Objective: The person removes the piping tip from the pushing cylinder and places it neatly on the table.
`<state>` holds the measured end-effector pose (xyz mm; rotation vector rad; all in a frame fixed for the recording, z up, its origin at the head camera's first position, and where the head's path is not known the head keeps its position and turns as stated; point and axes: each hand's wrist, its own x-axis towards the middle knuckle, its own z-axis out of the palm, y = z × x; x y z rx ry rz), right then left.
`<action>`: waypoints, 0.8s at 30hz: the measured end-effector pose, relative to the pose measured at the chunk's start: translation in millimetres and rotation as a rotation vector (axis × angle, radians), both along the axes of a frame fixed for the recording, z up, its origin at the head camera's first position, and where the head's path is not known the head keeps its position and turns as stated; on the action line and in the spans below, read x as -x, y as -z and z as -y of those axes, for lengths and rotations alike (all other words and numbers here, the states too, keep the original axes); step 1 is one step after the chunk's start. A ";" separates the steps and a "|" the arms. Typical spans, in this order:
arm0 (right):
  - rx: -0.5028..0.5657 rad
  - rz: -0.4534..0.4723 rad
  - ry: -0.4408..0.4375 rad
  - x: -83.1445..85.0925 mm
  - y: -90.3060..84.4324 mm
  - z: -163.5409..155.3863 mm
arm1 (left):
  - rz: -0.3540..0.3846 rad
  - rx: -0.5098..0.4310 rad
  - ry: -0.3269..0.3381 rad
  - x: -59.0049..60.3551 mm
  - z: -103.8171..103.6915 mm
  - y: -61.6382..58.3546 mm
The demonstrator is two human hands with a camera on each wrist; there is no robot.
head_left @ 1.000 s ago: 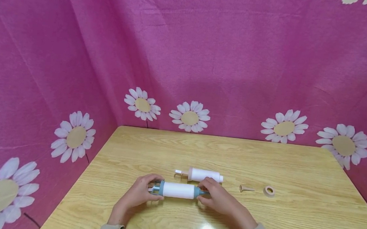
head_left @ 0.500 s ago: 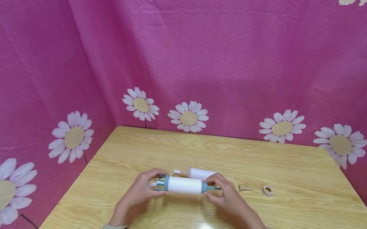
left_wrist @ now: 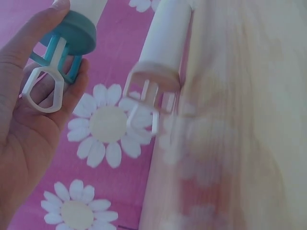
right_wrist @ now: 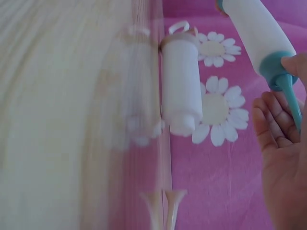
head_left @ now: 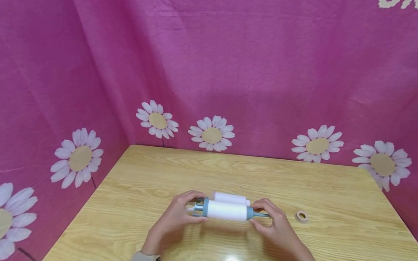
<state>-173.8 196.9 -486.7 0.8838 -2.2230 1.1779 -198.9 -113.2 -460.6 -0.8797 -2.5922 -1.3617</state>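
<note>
A white-barrelled icing syringe with teal ends lies level between both hands, raised off the table. My left hand grips the teal collar at the plunger end, thumb on one side and fingers on the other. The white plunger ring pokes out toward that palm. At the other end, my right hand pinches the teal cap, and the slim teal nozzle runs past its fingers. Just behind lies a second white syringe with a pinkish-beige collar, partly covered in the head view.
A beige ring lies on the wooden table right of my right hand. A beige nozzle shows in the right wrist view; in the head view the right hand hides it. A pink flowered cloth hangs behind the table.
Both hands have carried the teal-ended syringe rightward and slightly up. It now covers part of the beige-collared syringe, and the right hand has come in front of the beige nozzle.
</note>
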 end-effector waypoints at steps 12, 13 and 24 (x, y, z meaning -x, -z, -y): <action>-0.005 -0.025 0.071 -9.9 0.9 -32.7 | 0.033 -0.032 0.103 4.8 -32.8 -2.4; -0.009 -0.031 0.079 -10.3 0.8 -34.4 | 0.040 -0.027 0.106 5.2 -34.6 -2.7; 0.082 0.081 -0.005 -11.0 -2.0 -40.2 | 0.046 -0.008 0.079 5.7 -42.0 -3.8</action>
